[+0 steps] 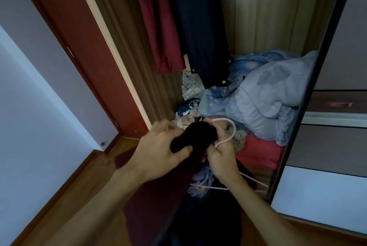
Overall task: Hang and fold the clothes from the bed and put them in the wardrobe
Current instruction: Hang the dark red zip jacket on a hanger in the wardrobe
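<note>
Head view: left hand [158, 153], fingers curled round bunched dark garment [194, 134]; right hand [220, 153], fingers pinching pink hanger [234, 127] at hook base, before open wardrobe [258, 17].

To your left you have a pale wall [29, 106] and a red-brown door [79, 47] set in a light frame [111, 33]. Wooden floor [294, 233] lies below you. Ahead, a crumpled blue-grey quilt [264, 95] is heaped on a folded red blanket [258, 150], touching it.
</note>
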Demonstrator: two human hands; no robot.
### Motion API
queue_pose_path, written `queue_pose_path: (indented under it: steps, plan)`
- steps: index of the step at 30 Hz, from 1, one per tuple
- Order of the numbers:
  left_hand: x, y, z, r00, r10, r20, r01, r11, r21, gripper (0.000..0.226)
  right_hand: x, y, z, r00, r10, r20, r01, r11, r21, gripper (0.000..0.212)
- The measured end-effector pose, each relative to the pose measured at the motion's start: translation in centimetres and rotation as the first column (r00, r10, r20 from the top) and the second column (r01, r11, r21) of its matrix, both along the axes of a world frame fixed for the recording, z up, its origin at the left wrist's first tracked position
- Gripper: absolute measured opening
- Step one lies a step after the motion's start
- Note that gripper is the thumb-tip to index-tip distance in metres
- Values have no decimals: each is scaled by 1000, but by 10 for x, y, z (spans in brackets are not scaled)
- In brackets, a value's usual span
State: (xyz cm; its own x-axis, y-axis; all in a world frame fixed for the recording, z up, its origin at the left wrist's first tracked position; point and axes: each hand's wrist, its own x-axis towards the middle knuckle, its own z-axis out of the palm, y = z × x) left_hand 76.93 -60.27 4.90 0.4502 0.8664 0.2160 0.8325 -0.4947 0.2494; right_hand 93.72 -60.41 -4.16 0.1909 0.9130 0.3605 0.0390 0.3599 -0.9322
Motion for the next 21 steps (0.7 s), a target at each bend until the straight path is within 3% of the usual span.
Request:
queue_pose_path:
  steps: [1, 2, 5, 10, 14, 18, 21]
  plan:
    - [-3, 6, 0, 993, -49, -104, 59, 994, 95, 36, 4, -3, 1, 999, 23, -41, -24, 999, -21, 63]
    - [-4, 10, 3, 989, -67, -133, 75, 996, 57, 39, 8, -5, 2, 996, 35, -88, -39, 999, -38, 65]
    - [4, 11, 1, 991, -98, -95, 79, 979, -189, 47, 22, -8, 5, 983, 44, -179, -56, 996, -65, 66]
    - [28, 7, -1, 990, -141, -7, 131, 936, -326, 61, 45, -10, 2, 979, 44, -198, -55, 997, -50, 53]
    - [42, 20, -6, 997, -74, 23, 77, 966, -248, 59, 67, -7, -5, 997, -26, -66, 29, 998, 47, 35]
    - [45, 28, -10, 997, -72, -6, 70, 976, -206, 81, 100, -24, -59, 933, -322, 163, 296, 941, 165, 25]
    - [45, 26, -7, 999, -40, 5, 40, 983, -177, 80, 123, -59, -127, 876, -383, 295, 375, 923, 84, 14]
